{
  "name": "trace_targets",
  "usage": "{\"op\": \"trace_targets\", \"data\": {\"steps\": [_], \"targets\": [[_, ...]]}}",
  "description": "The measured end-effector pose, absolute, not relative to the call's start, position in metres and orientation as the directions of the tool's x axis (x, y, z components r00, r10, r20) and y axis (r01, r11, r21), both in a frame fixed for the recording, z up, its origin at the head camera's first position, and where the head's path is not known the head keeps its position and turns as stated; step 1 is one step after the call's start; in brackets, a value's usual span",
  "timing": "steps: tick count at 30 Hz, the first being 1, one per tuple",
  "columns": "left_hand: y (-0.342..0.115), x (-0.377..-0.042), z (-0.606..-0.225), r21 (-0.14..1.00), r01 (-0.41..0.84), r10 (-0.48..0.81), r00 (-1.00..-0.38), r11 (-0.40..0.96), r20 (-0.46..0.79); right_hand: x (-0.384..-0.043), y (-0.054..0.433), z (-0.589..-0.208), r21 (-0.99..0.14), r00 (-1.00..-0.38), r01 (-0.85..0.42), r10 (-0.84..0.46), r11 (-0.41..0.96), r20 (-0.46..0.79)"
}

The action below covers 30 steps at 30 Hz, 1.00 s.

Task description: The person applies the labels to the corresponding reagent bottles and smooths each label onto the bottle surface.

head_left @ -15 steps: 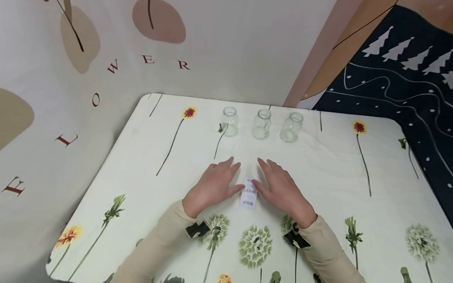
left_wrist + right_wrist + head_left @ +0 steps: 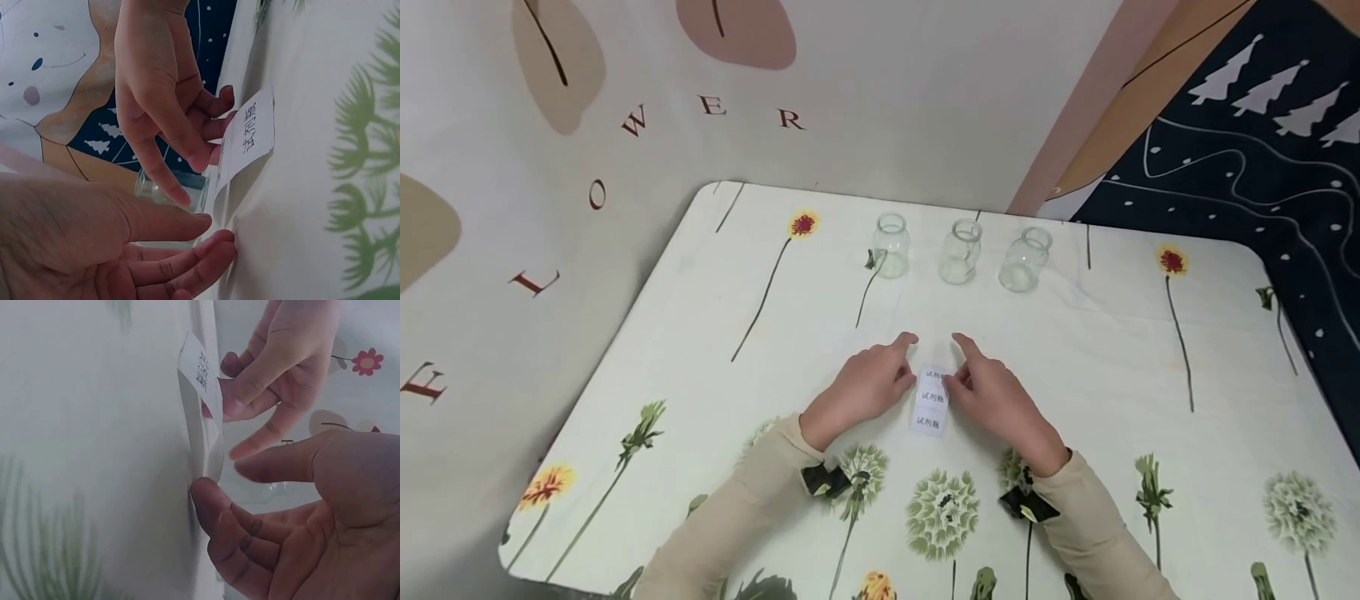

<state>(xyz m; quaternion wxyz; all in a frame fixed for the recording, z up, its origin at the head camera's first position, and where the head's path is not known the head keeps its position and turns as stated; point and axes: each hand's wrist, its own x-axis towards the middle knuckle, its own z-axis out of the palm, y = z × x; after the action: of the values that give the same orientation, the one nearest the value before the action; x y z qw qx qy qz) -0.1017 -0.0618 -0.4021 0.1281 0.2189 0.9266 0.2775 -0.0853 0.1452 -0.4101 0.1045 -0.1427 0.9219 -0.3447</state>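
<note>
A narrow white paper strip of labels, each printed with the same dark characters, lies between the two hands on the table. My left hand pinches its left edge between thumb and fingers, the index finger pointing forward. From the other side my right hand pinches the right edge, thumb at the upper part of the strip. In the left wrist view the strip bows up off the cloth. Beyond the hands stand three clear glass jars: a left one, a middle one and a right one.
The table's white cloth bears printed flowers and dandelions. A pale wall hanging with letters and leaf shapes rises behind the back edge, and a dark blue hanging with white trees is at the right.
The fingers of both hands, spread half a second ago, have curled in at the strip's edges. The jars stay where they were; the head view has shifted slightly.
</note>
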Motion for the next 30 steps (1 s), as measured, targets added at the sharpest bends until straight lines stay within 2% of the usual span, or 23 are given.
{"op": "trace_targets", "data": {"steps": [8, 12, 21, 30], "targets": [[-0.058, -0.105, -0.402, 0.630, 0.298, 0.480, -0.866, 0.717, -0.137, -0.091, 0.143, -0.412, -0.750, -0.936, -0.102, -0.318, 0.653, -0.150], [-0.059, -0.105, -0.400, 0.653, 0.269, 0.452, -0.883, 0.708, -0.126, -0.091, 0.141, -0.414, -0.796, -0.950, -0.103, -0.296, 0.596, -0.098], [-0.059, -0.107, -0.392, 0.754, 0.251, 0.375, -0.927, 0.606, 0.008, -0.092, 0.140, -0.412, -0.935, -0.976, -0.139, -0.205, 0.325, 0.074], [-0.064, -0.103, -0.374, 0.866, 0.226, 0.365, -0.930, 0.446, 0.054, -0.088, 0.138, -0.399, -0.981, -0.989, -0.053, -0.145, 0.184, 0.027]]}}
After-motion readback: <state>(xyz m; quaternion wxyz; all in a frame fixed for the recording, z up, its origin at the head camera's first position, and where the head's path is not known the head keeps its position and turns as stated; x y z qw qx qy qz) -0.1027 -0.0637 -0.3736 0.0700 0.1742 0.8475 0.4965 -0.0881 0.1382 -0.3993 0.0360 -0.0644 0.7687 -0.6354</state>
